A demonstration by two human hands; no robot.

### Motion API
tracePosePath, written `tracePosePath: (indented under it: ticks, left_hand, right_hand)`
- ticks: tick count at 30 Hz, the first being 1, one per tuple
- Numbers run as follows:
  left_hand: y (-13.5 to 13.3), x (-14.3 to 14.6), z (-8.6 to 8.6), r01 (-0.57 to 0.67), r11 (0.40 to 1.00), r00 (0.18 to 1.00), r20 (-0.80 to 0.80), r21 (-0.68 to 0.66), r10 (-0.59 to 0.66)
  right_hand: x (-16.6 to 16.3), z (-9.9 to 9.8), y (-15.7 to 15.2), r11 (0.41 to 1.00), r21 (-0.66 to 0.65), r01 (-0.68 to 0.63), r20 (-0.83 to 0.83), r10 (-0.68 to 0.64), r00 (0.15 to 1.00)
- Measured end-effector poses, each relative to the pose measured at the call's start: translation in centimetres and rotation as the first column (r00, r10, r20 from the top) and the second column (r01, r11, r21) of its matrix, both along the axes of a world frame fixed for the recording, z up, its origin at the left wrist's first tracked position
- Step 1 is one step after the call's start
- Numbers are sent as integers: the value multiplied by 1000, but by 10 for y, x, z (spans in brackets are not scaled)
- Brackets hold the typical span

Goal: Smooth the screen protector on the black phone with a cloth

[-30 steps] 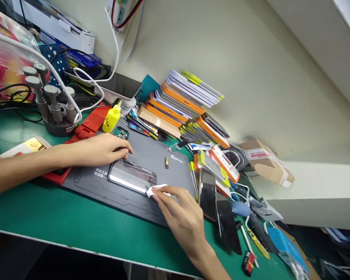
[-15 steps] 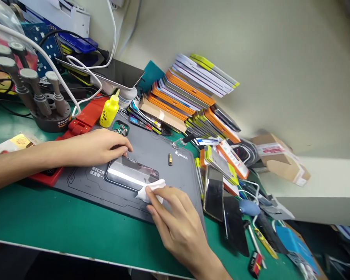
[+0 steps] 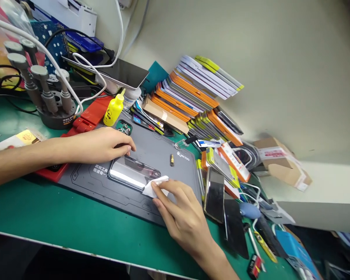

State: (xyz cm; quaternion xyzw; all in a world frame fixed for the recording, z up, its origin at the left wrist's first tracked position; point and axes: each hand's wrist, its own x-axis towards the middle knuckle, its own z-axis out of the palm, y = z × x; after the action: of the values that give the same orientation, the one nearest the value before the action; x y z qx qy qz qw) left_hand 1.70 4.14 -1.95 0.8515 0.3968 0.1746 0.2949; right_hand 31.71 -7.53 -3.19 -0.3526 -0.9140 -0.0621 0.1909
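A smartphone lies face up on a grey work mat, light reflecting off its glass. My left hand rests at its far left end, fingers bent and thumb against the phone's edge. The fingertips there are partly hidden. Between the thumb and fingers of my right hand, a crumpled white wipe is pinched. It touches the phone's near right corner. A small brass bit lies on the mat to the right of the phone.
A yellow dropper bottle and a screwdriver stand are at left, beside a red hinged tool. Stacked flat boxes line the wall. At right lie a dark phone, a yellow cutter and cables.
My right hand and the wipe have moved slightly to the right and up along the phone's corner. The whole view has shifted a little; my left hand stays at the phone's left end.
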Motion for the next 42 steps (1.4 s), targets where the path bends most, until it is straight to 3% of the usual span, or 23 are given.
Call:
tracePosePath:
  ticks: [9, 18, 24, 30, 36, 42]
  left_hand:
    - [-2, 0, 3, 2, 999, 1000, 0, -40, -2]
    - [-1, -2, 2, -12, 1000, 1000, 12, -15, 12]
    - [-2, 0, 3, -9, 998, 1000, -9, -59, 8]
    - [0, -1, 1, -10, 1000, 1000, 25, -24, 10]
    - [-1, 0, 1, -3, 999, 1000, -1, -32, 3]
    - [0, 0, 0, -1, 1000, 999, 35, 3, 1]
  right_hand:
    - [0, 3, -1, 1000, -9, -28, 40, 29, 999]
    - [-22, 6, 27, 993, -35, -109, -15, 109, 994]
    - [-2, 4, 17, 997, -17, -74, 6, 74, 997]
    - [-20, 4, 33, 995, -5, -96, -5, 96, 995]
    - [-5, 6, 28, 998, 8, -65, 37, 65, 997]
    - [-15, 4, 36, 998, 13, -68, 21, 68, 997]
